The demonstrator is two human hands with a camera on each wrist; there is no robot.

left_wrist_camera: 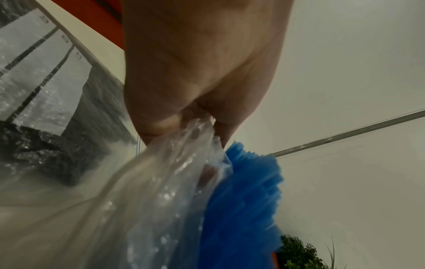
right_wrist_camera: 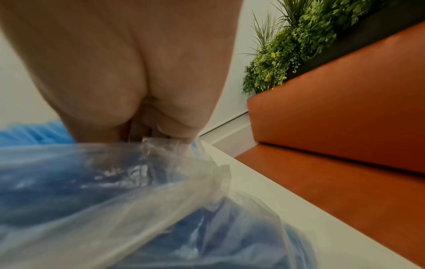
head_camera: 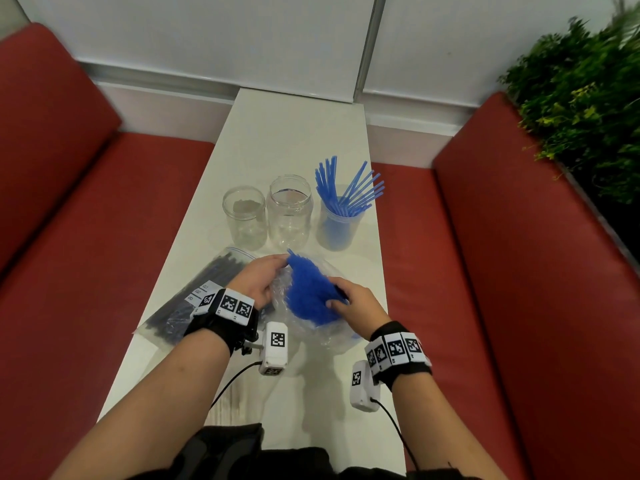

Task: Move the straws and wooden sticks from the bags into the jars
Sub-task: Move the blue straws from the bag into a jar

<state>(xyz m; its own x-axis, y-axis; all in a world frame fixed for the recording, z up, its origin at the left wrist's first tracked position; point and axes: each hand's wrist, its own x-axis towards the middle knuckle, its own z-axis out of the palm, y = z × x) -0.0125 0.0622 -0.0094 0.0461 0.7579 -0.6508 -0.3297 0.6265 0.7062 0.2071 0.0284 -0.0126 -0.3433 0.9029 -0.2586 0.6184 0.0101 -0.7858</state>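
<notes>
Crinkly clear plastic fills the middle of the scene: a soft bag (head_camera: 311,327) stands on the smooth white table (head_camera: 298,133), its mouth pulled wide by both hands. The left hand (head_camera: 258,280) has its fingers curled over the left edge of the opening, gathering the glossy film into a pinch; the left wrist view shows the film bunched between thumb and fingers. The right hand (head_camera: 353,301) pinches the right edge the same way, its fingers folded round the wrinkled plastic. Between them a dense bundle of blue straws (head_camera: 308,292) shows end-on, a honeycomb of thin tubes.

Behind the bag stand three clear, round jars. The left jar (head_camera: 244,218) is short with something brownish in it, too dim to identify. The middle jar (head_camera: 290,211) is taller, with ribbed shoulders. The right jar (head_camera: 336,226) holds loose straws (head_camera: 349,188) fanning out, straight and thin.

Left of the hands lies a flat zip bag (head_camera: 194,299) packed with dark, slender sticks (head_camera: 214,275) and bearing white label patches. Red padded benches (head_camera: 69,220) flank the table; leafy green plants (head_camera: 581,98) are at right.
</notes>
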